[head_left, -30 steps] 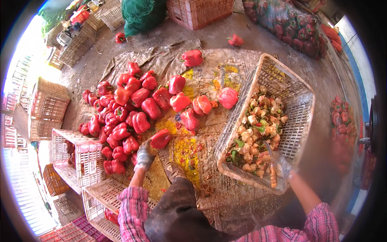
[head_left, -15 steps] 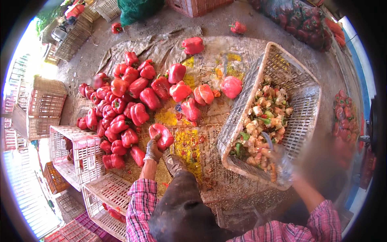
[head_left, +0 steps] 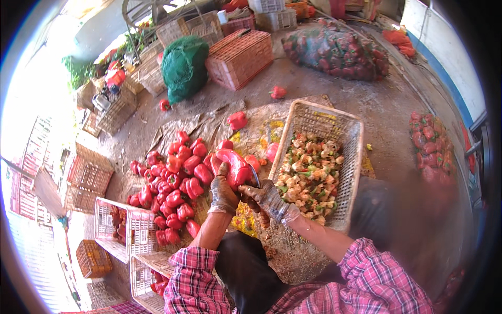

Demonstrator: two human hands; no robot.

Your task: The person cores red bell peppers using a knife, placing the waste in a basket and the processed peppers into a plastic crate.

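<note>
My left hand (head_left: 223, 194), in a dirty thin glove, grips a large red bell pepper (head_left: 234, 162) in front of me. My gloved right hand (head_left: 267, 201) meets it from the right, its fingers closed around a tool. Only the tool's curved metal blade (head_left: 254, 177) shows, against the pepper's right end; its handle is hidden in the hand. A heap of red bell peppers (head_left: 175, 180) lies on a sheet beyond my left hand. Right of my hands stands a pale plastic crate (head_left: 352, 167) holding many cut-out pepper cores (head_left: 308, 175).
White crates (head_left: 141, 235) lie on their sides at the left, with peppers inside. Farther back are a green net sack (head_left: 183, 65), an orange-pink crate (head_left: 240, 60) and a big net bag of peppers (head_left: 334, 52). Another bag of peppers (head_left: 431, 141) sits at the right.
My left hand has lifted the pepper up and toward the middle. My right hand has left the crate of cores and brought the blade to the pepper. The view has tilted up.
</note>
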